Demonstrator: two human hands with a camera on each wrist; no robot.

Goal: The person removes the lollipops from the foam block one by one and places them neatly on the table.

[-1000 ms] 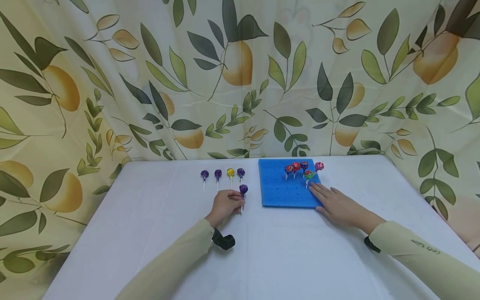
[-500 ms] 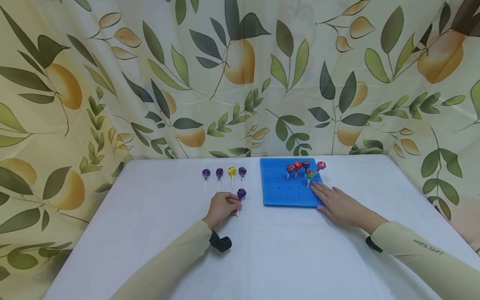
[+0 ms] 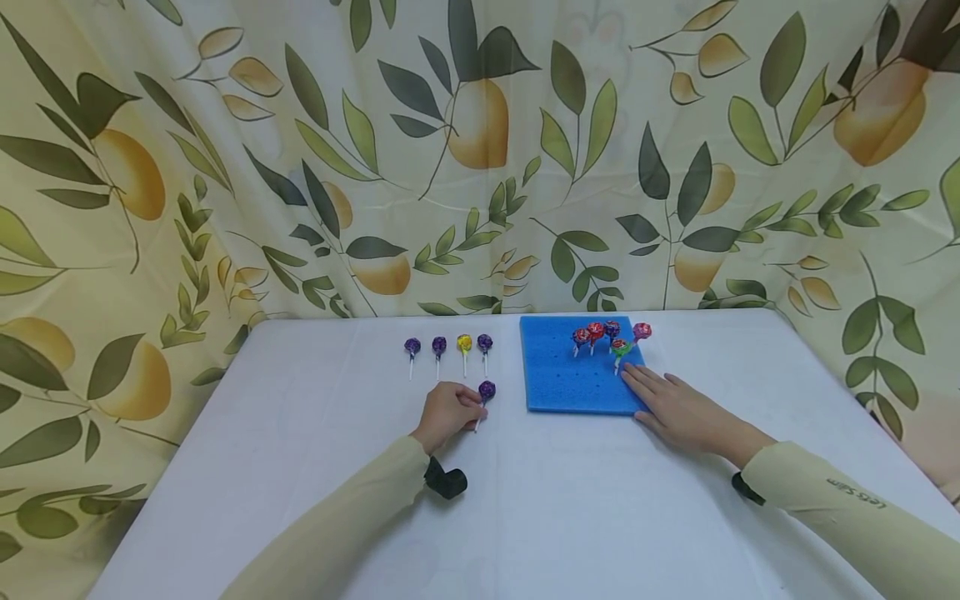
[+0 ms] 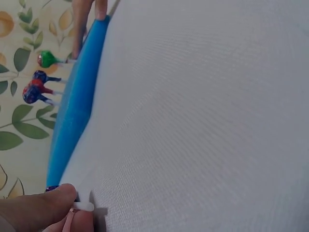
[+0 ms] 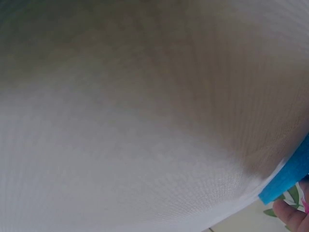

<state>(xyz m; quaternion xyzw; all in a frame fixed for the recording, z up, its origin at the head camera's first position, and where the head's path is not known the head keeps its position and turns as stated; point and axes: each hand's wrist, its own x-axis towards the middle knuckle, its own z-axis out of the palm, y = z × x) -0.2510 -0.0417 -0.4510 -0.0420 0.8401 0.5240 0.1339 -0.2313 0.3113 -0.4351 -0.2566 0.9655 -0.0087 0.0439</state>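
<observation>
On a white-covered bench (image 3: 570,508), left hand (image 3: 448,412) pinching a purple lollipop (image 3: 487,390) by its stick (image 4: 85,206), just left of a blue foam board (image 3: 562,387), right hand (image 3: 686,412) flat and outstretched at the board's right edge, five lollipops (image 3: 596,331) stuck in the board, four others (image 3: 465,342) in a row beyond the left hand.

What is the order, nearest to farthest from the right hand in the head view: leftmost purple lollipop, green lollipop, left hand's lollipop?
1. Green lollipop: in the blue board, beside the right hand.
2. Held lollipop: left of the board, in the left hand.
3. Leftmost purple lollipop: on the table, far left.
</observation>
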